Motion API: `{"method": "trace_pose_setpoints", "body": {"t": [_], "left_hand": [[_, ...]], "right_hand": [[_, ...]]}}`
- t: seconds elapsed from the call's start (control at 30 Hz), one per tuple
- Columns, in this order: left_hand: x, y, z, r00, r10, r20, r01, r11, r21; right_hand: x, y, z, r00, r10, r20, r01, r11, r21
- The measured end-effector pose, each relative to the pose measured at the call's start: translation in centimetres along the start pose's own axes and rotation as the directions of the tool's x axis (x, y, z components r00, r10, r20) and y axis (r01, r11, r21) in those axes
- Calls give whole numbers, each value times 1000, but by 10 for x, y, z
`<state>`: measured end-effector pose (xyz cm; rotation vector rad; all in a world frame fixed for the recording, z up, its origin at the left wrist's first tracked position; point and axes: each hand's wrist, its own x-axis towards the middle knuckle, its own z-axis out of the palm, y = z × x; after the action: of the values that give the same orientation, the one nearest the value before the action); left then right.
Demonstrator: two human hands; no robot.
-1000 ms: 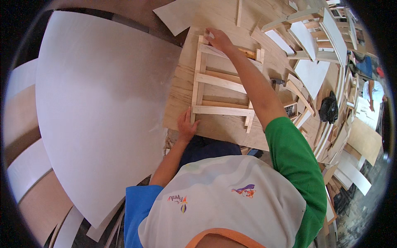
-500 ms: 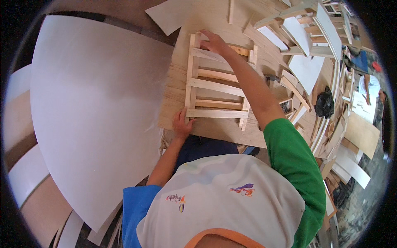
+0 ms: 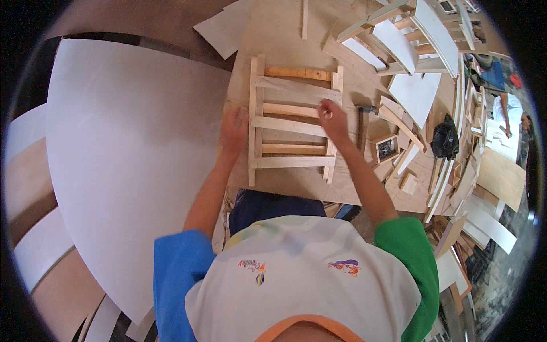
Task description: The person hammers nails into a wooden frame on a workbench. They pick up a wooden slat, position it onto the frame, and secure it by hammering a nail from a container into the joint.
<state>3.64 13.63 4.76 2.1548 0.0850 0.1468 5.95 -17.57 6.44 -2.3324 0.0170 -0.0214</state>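
A small slatted wooden frame [image 3: 292, 121] lies on the plywood table top, its pale slats running across between side rails. My left hand [image 3: 232, 132] is just outside the frame's left rail, blurred by motion, so its fingers do not show clearly. At the right side of the frame, my right hand [image 3: 335, 121] hovers by the middle slats with its fingers curled in. Whether something small is pinched there is hidden. A hammer [image 3: 362, 130] with a dark head lies on the table to the right of this hand.
An open wooden box [image 3: 386, 148] of small dark pieces sits right of the hammer, near offcuts and a black plastic bag [image 3: 445, 138]. Another slatted assembly [image 3: 399, 45] stands far right. A large white panel [image 3: 131, 154] fills the left. Another person [image 3: 507, 111] is at far right.
My right hand has come back from the frame's far left corner to its right side. My left hand has left the near left corner and moved farther up beside the left rail.
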Motion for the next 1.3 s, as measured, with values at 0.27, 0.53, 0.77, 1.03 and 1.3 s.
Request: {"method": "trace_pose_setpoints", "body": {"t": [0.27,0.53,0.77,1.03,1.3], "left_hand": [[137,-12,42,953,287,97,-294,954,62],[45,-17,8,989,10,147,-11,1000,9],[-52,-20,3,925,-109,365,171,975,-142],[-54,-29,7,933,-154,326,227,953,-200],[-59,-38,16,954,-168,249,243,919,-311]], "right_hand": [[-167,-64,58,788,68,612,-213,963,166],[-128,-86,68,974,-55,221,51,998,23],[-53,-64,91,952,-275,130,304,893,-332],[-45,-46,99,929,-294,224,345,908,-238],[-53,-52,97,926,-272,263,340,903,-262]]}}
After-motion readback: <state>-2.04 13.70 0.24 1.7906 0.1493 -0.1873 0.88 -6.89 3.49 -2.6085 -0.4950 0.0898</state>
